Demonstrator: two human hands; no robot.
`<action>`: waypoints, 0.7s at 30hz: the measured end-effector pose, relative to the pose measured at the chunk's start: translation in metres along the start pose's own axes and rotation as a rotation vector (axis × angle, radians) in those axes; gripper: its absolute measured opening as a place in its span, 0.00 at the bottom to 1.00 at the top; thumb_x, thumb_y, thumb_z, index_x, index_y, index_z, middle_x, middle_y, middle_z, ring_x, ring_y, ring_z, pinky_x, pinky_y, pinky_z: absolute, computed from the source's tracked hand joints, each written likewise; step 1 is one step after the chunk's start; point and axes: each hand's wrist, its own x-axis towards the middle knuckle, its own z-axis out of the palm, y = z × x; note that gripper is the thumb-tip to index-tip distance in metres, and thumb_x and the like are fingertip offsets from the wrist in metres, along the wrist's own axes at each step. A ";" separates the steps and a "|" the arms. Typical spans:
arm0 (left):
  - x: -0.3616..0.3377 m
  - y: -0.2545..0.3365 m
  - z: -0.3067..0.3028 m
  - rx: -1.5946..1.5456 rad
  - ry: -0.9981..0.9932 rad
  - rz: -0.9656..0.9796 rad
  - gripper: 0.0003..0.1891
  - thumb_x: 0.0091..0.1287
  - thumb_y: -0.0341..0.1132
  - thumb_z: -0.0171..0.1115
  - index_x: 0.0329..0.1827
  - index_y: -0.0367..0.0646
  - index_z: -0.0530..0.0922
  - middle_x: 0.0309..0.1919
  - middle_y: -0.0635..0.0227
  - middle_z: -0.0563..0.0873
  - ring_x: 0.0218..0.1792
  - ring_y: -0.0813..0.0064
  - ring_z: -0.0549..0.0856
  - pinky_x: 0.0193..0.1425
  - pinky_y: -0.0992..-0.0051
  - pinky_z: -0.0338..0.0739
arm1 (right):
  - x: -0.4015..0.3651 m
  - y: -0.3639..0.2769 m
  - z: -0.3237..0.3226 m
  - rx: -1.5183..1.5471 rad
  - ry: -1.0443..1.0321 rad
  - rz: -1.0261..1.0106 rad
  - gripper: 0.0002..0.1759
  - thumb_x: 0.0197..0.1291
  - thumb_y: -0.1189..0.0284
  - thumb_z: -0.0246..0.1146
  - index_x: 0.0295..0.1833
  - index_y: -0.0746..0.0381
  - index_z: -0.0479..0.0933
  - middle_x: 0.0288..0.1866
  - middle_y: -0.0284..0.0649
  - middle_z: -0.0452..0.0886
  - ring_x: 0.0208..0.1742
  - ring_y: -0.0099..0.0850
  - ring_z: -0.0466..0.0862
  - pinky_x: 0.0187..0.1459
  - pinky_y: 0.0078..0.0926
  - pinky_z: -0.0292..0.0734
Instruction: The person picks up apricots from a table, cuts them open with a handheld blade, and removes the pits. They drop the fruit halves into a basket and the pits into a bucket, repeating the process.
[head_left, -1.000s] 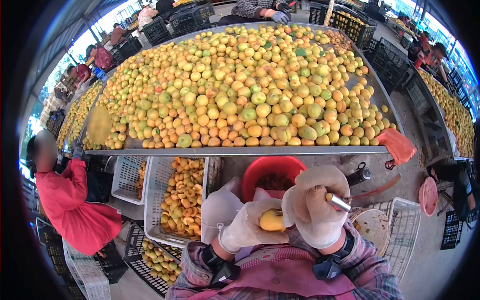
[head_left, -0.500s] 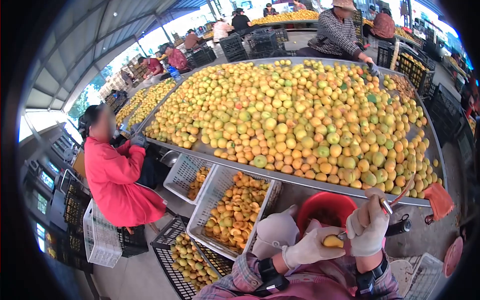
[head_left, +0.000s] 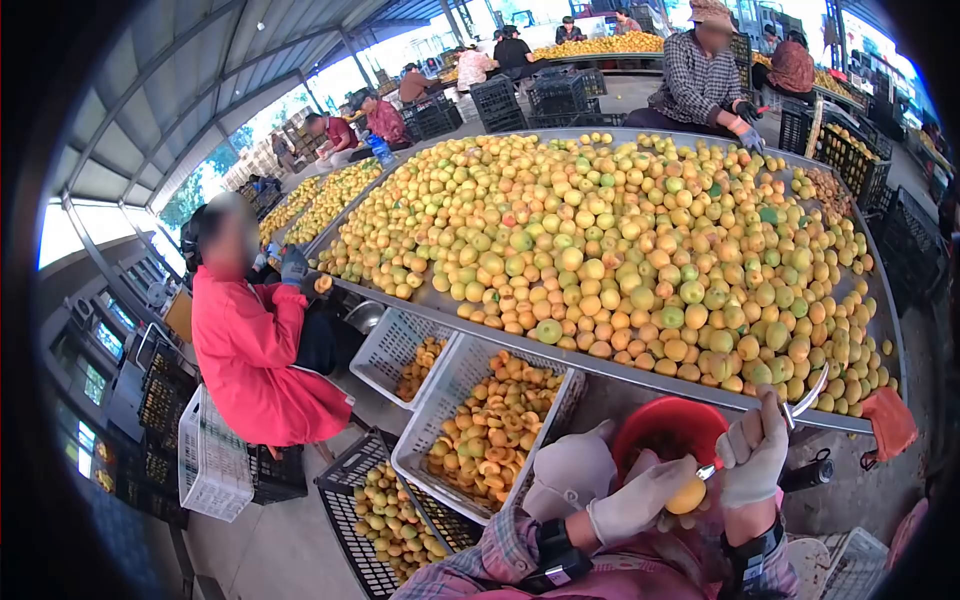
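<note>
Both my hands are in pale work gloves, at the lower right. My left hand (head_left: pixel 640 497) is closed on a yellow apricot (head_left: pixel 686 496) with its fingertips. My right hand (head_left: pixel 755 455), raised beside it, is wrapped round a hand tool with a curved metal blade (head_left: pixel 808 398) that sticks up above the fist. A small red and metal piece (head_left: pixel 708 469) shows between the hands, its tip right at the apricot. Behind my hands stands a red bucket (head_left: pixel 668 412), with dark contents partly hidden by my left hand.
A metal-edged table (head_left: pixel 600 366) heaped with apricots (head_left: pixel 600 260) lies ahead. White crates (head_left: pixel 408 462) of halved fruit and a black crate (head_left: pixel 340 520) of whole fruit stand left. A person in red (head_left: pixel 250 350) sits at left; another (head_left: pixel 695 85) works across the table.
The view has shifted, so the scene sits further right. The tool's blade now shows more clearly above my right fist, and the apricot is turned. The person in red now shows a fruit piece in hand.
</note>
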 end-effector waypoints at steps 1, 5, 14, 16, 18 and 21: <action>0.001 0.000 -0.001 -0.156 -0.003 -0.094 0.19 0.75 0.50 0.54 0.50 0.41 0.75 0.35 0.70 0.83 0.25 0.82 0.79 0.23 0.82 0.69 | -0.001 0.002 0.001 0.017 0.017 -0.007 0.14 0.77 0.58 0.49 0.51 0.55 0.73 0.15 0.22 0.47 0.10 0.16 0.47 0.12 0.20 0.44; 0.012 -0.027 -0.030 -0.352 -0.190 -0.116 0.15 0.75 0.41 0.56 0.58 0.41 0.72 0.39 0.68 0.81 0.31 0.77 0.79 0.34 0.78 0.77 | -0.004 0.010 0.002 0.034 0.076 -0.002 0.12 0.77 0.60 0.50 0.50 0.56 0.74 0.14 0.23 0.48 0.10 0.16 0.48 0.12 0.20 0.46; 0.025 -0.051 -0.047 1.081 0.218 0.746 0.21 0.62 0.27 0.57 0.59 0.34 0.74 0.57 0.49 0.80 0.53 0.46 0.78 0.59 0.61 0.75 | -0.005 0.023 0.010 -0.172 -0.009 0.009 0.09 0.75 0.67 0.52 0.48 0.59 0.74 0.13 0.26 0.53 0.09 0.19 0.53 0.11 0.23 0.52; 0.026 -0.049 -0.051 1.083 0.180 0.676 0.22 0.59 0.27 0.58 0.58 0.35 0.75 0.57 0.49 0.80 0.54 0.47 0.78 0.59 0.60 0.75 | -0.005 0.026 0.012 -0.166 0.004 0.015 0.09 0.75 0.68 0.51 0.47 0.60 0.74 0.13 0.26 0.53 0.09 0.19 0.53 0.11 0.23 0.52; 0.024 -0.045 -0.052 1.101 0.174 0.695 0.21 0.58 0.27 0.58 0.56 0.36 0.75 0.56 0.49 0.80 0.53 0.46 0.78 0.58 0.59 0.75 | -0.006 0.030 0.013 -0.162 0.015 0.021 0.09 0.74 0.68 0.51 0.47 0.60 0.74 0.13 0.27 0.53 0.08 0.20 0.53 0.11 0.23 0.53; 0.024 -0.043 -0.051 1.086 0.146 0.707 0.18 0.58 0.28 0.58 0.53 0.38 0.76 0.53 0.51 0.81 0.49 0.49 0.79 0.54 0.62 0.77 | -0.006 0.035 0.012 -0.257 -0.013 0.006 0.09 0.74 0.67 0.51 0.46 0.60 0.74 0.13 0.27 0.54 0.08 0.20 0.54 0.11 0.23 0.54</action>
